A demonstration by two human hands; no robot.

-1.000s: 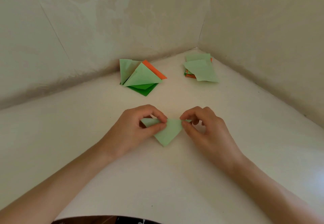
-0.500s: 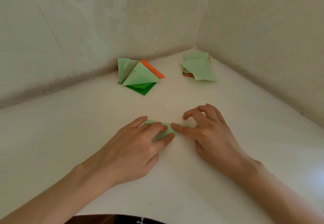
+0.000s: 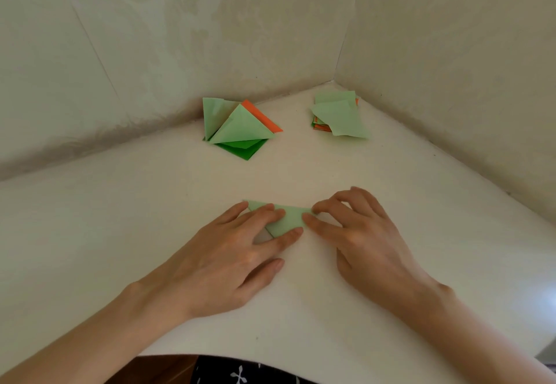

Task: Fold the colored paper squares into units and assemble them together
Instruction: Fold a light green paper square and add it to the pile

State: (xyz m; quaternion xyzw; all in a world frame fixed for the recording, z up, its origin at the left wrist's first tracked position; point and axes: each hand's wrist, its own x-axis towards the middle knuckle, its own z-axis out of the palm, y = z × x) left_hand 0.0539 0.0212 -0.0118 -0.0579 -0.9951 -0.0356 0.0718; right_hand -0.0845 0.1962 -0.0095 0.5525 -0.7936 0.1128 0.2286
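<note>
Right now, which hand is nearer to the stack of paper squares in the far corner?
Right. The right hand lies straight in front of the stack of paper squares; the left hand lies farther off, in front and to its left.

The light-green paper (image 3: pixel 288 221) lies flat on the surface (image 3: pixel 120 233), folded into a triangle whose point faces the person. The left hand (image 3: pixel 234 260) presses straight fingers on its left half, and the right hand (image 3: pixel 361 233) touches its right corner. Far back on the left sits a pile of folded units (image 3: pixel 240 126): light green on top, an orange edge, dark green beneath. In the corner to the right lies a stack of squares (image 3: pixel 340 119) with a skewed light-green top sheet.
</note>
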